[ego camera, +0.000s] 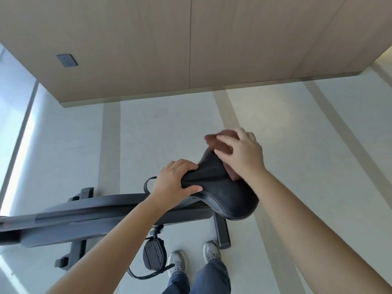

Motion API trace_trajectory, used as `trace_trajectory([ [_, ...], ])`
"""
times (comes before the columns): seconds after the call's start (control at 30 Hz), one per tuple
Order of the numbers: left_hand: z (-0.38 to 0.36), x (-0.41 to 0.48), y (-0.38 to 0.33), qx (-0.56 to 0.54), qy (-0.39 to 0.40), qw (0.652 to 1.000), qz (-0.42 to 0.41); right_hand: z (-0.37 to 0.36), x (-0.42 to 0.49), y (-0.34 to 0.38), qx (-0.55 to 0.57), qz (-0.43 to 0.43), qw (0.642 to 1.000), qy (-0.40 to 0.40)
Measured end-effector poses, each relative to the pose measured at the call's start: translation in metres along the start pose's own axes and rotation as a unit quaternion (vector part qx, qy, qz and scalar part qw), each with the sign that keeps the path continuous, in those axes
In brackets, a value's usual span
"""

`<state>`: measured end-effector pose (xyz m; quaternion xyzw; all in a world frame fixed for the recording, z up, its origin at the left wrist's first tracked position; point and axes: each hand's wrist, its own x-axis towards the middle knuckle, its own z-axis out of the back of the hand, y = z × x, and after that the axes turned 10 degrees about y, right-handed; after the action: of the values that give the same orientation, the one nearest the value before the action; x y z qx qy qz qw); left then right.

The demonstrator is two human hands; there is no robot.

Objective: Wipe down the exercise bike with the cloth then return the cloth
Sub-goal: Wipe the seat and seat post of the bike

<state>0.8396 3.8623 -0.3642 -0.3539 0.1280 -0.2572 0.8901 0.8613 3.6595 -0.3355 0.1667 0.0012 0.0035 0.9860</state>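
Observation:
The black exercise bike (pixel 89 217) stretches from the left edge to the centre of the head view, and its black stitched saddle (pixel 229 198) sits at the centre. My left hand (pixel 174 181) grips the saddle's narrow front end. My right hand (pixel 244 153) presses a reddish-brown cloth (pixel 218 141) onto the far side of the saddle. The cloth is blurred and mostly covered by my fingers; a small part of it shows below my palm.
A pedal with a strap (pixel 153 255) hangs below the frame, next to my two grey shoes (pixel 212 251). The bike's rear foot bar (pixel 222 234) rests on the pale tiled floor. A wooden wall panel (pixel 191 45) rises behind, with bright glass at the left.

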Motion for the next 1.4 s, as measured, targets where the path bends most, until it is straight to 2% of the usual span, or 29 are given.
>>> trace_trajectory([
  [0.1, -0.001, 0.0, 0.001, -0.004, -0.003, 1.0, -0.001, -0.001, 0.017, -0.007, 0.018, -0.015, 0.999, 0.046],
  [0.23, -0.001, -0.001, 0.002, -0.006, 0.003, 1.0, 0.001, -0.002, -0.062, -0.016, 0.081, 0.012, 0.996, -0.042],
  [0.33, -0.001, 0.0, 0.001, -0.002, 0.009, 1.0, 0.003, -0.011, -0.107, -0.016, 0.088, 0.027, 0.994, -0.065],
  [0.47, 0.0, 0.0, -0.001, -0.018, 0.01, 1.0, 0.011, -0.006, -0.059, -0.013, 0.084, 0.002, 0.994, -0.07],
  [0.57, 0.0, 0.0, -0.001, -0.018, 0.01, 1.0, 0.016, -0.004, -0.007, -0.014, 0.084, -0.054, 0.995, -0.026],
  [0.63, -0.001, 0.0, -0.001, -0.018, 0.008, 1.0, 0.017, -0.005, -0.009, -0.014, 0.098, -0.071, 0.992, -0.025],
  [0.83, -0.003, -0.001, 0.0, -0.013, 0.0, 1.0, 0.011, -0.021, -0.133, -0.006, 0.171, -0.076, 0.974, -0.126],
  [1.0, -0.001, 0.001, -0.001, -0.018, 0.015, 0.999, 0.023, -0.02, -0.103, 0.011, 0.113, -0.124, 0.976, -0.141],
  [1.13, -0.001, 0.002, 0.001, -0.02, 0.019, 0.999, 0.025, -0.003, -0.043, 0.008, 0.033, -0.076, 0.996, -0.029],
  [1.2, -0.001, 0.002, 0.0, -0.018, 0.021, 0.999, 0.029, -0.001, -0.033, 0.006, 0.035, -0.053, 0.998, 0.001],
  [1.4, 0.0, 0.002, 0.001, -0.023, 0.035, 0.998, 0.038, -0.011, -0.079, -0.007, 0.047, 0.016, 0.997, -0.064],
])
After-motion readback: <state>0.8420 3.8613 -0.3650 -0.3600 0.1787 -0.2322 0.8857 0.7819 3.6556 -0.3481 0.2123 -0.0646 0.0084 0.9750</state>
